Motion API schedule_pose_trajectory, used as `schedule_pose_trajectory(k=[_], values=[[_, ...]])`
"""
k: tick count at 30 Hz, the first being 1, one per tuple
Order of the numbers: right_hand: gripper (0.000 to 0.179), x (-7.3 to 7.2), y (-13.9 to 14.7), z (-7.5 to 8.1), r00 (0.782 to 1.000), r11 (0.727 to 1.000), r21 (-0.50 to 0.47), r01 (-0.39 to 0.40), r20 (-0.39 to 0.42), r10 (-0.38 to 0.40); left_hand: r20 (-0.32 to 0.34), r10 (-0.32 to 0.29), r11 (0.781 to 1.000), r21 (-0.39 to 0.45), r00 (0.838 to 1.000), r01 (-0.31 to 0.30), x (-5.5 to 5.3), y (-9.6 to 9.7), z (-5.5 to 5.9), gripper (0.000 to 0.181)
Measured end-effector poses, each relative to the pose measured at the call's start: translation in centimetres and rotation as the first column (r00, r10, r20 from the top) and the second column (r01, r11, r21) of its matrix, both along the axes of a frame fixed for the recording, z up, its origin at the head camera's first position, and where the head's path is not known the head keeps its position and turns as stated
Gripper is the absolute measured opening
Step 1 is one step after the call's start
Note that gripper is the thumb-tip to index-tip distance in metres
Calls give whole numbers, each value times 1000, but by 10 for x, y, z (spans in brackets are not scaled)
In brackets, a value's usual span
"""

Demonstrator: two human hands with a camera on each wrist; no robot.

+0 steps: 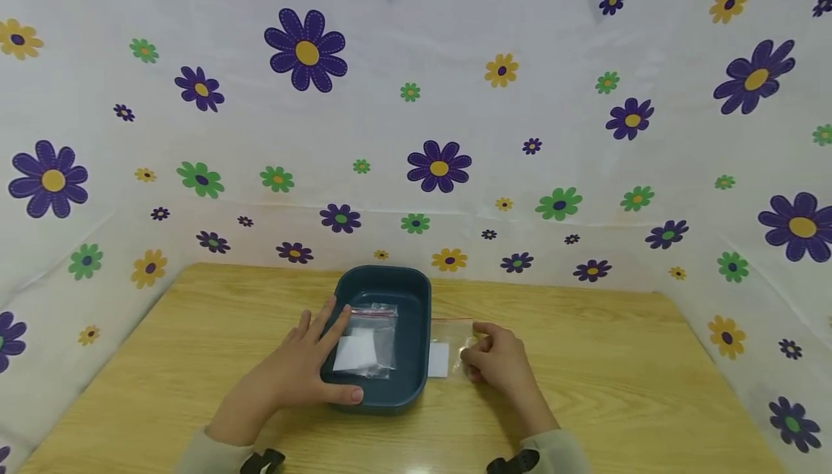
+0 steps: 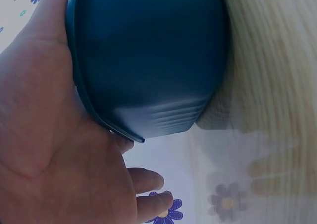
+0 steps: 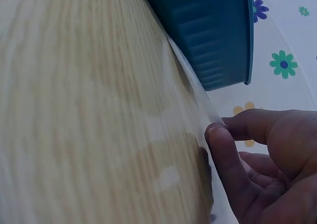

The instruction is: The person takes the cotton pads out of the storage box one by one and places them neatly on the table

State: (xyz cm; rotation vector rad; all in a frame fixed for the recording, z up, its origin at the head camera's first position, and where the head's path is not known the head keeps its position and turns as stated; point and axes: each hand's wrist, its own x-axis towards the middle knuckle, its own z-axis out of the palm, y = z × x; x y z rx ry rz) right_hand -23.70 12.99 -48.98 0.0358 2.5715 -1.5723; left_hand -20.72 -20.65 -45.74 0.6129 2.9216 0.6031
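A dark blue plastic bin (image 1: 412,358) stands on the table. Inside it lie clear zip bags with white pieces (image 1: 356,352). My left hand (image 1: 292,373) rests on the bin's left rim, fingers spread and straight, thumb over the near left corner; in the left wrist view the palm lies against the rim. Just right of the bin is another clear zip bag (image 1: 458,351) with a red seal line and a white piece in it. My right hand (image 1: 500,358) pinches that bag's right edge between thumb and index finger. Its left part is hidden by the bin.
The wooden table (image 1: 598,365) reaches out on both sides of the bin. Behind it and along the sides hangs a white cloth (image 1: 377,127) with purple, green and yellow flowers. A black strap (image 1: 513,462) is on each wrist.
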Motion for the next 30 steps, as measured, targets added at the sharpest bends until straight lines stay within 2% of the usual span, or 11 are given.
schedule_pose_trajectory(k=[6,12,14,16,19,21,24,28,30], values=[[56,-2,-7,0,999,998,-38,-48,9,48,13,33,999,-12,999,-33,1,-8,-1,124],[44,-1,-8,5,998,995,96,-35,-49,40,7,33,999,0,999,-33,1,-6,-2,125],[38,0,-9,10,996,995,100,-24,-81,32,-4,30,1000,1,1000,-30,0,-6,-2,125],[32,0,-12,16,994,999,47,-23,-109,29,-10,31,1000,-4,999,-31,0,-5,-3,125],[29,1,-23,28,989,987,-142,-73,-140,52,-14,26,1000,0,1000,-26,-1,-4,-3,126],[31,3,-34,36,987,952,-281,-125,-131,91,-9,21,1000,4,1000,-21,-1,-5,-4,127],[39,6,-51,47,985,870,-461,-174,-87,151,-1,10,1000,10,1000,-10,-1,-5,-5,127],[53,7,-72,56,980,765,-623,-163,-15,197,-3,14,1000,-7,1000,-14,-1,-5,-5,126],[58,7,-82,59,977,724,-675,-143,19,212,-22,12,1000,-20,1000,-12,0,-4,-4,126]])
